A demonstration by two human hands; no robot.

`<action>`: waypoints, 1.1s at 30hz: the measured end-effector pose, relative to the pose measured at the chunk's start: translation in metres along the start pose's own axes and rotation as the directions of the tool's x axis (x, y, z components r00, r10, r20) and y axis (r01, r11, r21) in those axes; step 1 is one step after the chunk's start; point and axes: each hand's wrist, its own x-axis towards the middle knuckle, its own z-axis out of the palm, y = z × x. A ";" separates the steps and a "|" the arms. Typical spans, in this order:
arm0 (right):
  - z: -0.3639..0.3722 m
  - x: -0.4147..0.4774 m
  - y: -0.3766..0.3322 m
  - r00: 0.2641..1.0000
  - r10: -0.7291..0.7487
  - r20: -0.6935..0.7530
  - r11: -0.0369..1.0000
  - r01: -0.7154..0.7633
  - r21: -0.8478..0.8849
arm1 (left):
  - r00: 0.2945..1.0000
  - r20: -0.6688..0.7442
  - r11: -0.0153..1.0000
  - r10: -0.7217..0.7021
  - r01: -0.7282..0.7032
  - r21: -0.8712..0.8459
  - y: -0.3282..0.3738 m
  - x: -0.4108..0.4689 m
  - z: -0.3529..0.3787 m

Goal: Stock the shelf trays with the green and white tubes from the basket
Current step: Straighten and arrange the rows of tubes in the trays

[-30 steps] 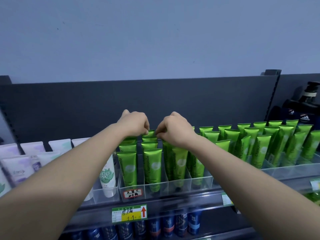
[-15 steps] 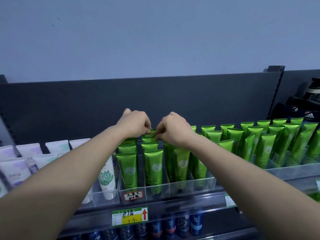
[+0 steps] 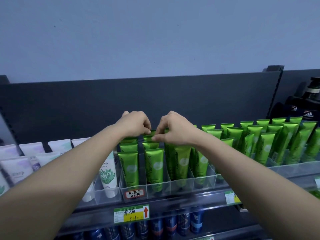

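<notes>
Left hand (image 3: 134,124), right hand (image 3: 174,129): each grip pinching rear green tube (image 3: 152,133) top.

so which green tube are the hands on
The rearmost tube in the second green column from the left: only its top edge sits pinched between the left hand and right hand.
</notes>
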 end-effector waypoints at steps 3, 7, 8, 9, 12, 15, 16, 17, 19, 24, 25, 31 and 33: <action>-0.002 -0.003 -0.003 0.997 -0.025 0.075 0.995 0.033 -0.099 | 1.000 -0.002 1.000 -0.008 0.008 -0.019 -0.001 -0.003 -0.002; 0.001 -0.005 -0.004 0.999 -0.026 0.041 0.987 0.032 -0.155 | 1.000 -0.020 0.999 -0.010 0.010 -0.036 0.000 -0.008 -0.005; 0.002 -0.005 -0.004 0.999 -0.028 0.030 0.987 0.032 -0.154 | 1.000 -0.023 0.999 -0.012 0.012 -0.040 0.001 -0.009 -0.005; 0.002 -0.006 -0.004 0.999 -0.029 0.021 0.988 0.032 -0.153 | 1.000 -0.026 0.999 -0.015 0.014 -0.043 0.001 -0.010 -0.006; 0.003 -0.007 -0.002 1.000 -0.028 0.004 0.989 0.029 -0.148 | 0.999 -0.032 0.999 -0.022 0.020 -0.049 0.001 -0.012 -0.007; 0.004 -0.007 -0.002 1.000 -0.028 0.000 0.989 0.028 -0.147 | 0.999 -0.029 0.998 -0.022 0.021 -0.052 0.002 -0.013 -0.007; 0.004 -0.008 -0.002 1.000 -0.027 -0.005 0.989 0.026 -0.147 | 0.999 -0.028 0.998 -0.022 0.021 -0.052 0.003 -0.014 -0.007; 0.004 -0.008 -0.003 1.000 -0.025 -0.007 0.989 0.024 -0.146 | 0.999 -0.028 0.998 -0.022 0.021 -0.051 0.003 -0.014 -0.008; 0.005 -0.008 -0.003 1.000 -0.026 -0.010 0.988 0.024 -0.151 | 0.999 -0.029 0.999 -0.022 0.020 -0.051 0.004 -0.015 -0.009; 0.000 -0.010 -0.001 1.000 -0.017 -0.015 0.992 0.015 -0.127 | 0.999 -0.046 0.999 -0.010 0.008 -0.051 0.008 -0.015 -0.013; -0.003 -0.010 0.001 1.000 -0.006 -0.031 0.995 0.003 -0.099 | 0.998 -0.056 0.998 -0.006 0.002 -0.060 0.009 -0.015 -0.013; -0.030 -0.030 0.012 0.992 0.107 -0.073 0.994 -0.106 0.024 | 0.992 -0.063 0.955 0.108 -0.121 -0.269 0.033 -0.017 -0.017; -0.035 -0.040 0.015 0.990 0.120 -0.074 0.993 -0.119 0.021 | 0.988 -0.020 0.946 0.152 -0.151 -0.287 0.042 -0.017 -0.017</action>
